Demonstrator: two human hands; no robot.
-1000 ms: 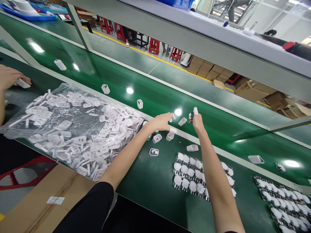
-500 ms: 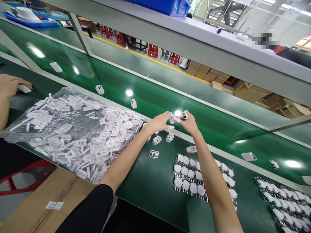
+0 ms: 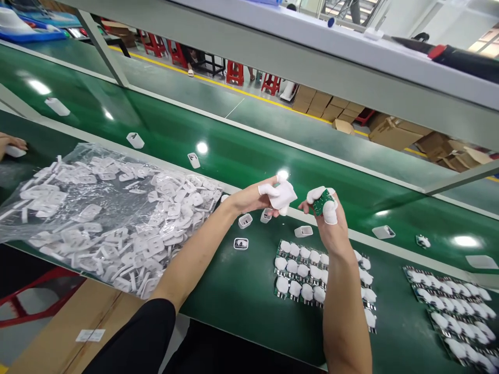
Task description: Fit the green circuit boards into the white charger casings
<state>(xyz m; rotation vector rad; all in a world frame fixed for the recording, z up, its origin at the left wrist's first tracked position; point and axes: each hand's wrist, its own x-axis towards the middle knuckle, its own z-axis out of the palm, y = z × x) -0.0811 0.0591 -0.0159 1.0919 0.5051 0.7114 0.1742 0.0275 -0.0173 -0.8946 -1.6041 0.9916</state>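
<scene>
White finger covers sit on several fingertips of both hands. My left hand (image 3: 268, 196) grips a white plastic housing (image 3: 284, 196) above the bench edge by the conveyor. To its right, my right hand (image 3: 331, 215) pinches a green circuit board (image 3: 322, 202) between thumb and fingers. A gap separates the two hands. Below them on the bench are an upright white housing (image 3: 245, 221), another housing lying on its side (image 3: 303, 231), and one seen from above with dark parts inside (image 3: 240, 243). Rows of circuit boards with white blobs (image 3: 295, 288) lie under my right forearm.
A clear plastic bag (image 3: 97, 208) of white plastic pieces covers the bench at left. Housings such as this one (image 3: 384, 232) lie on the green conveyor (image 3: 241, 161). More boards (image 3: 452, 306) stand at right. Another person's hand (image 3: 11, 143) shows at far left.
My hands have moved apart. My right hand has shifted right and turned, so the green board now shows; the left holds the housing more plainly in view. The camera view has shifted slightly.
</scene>
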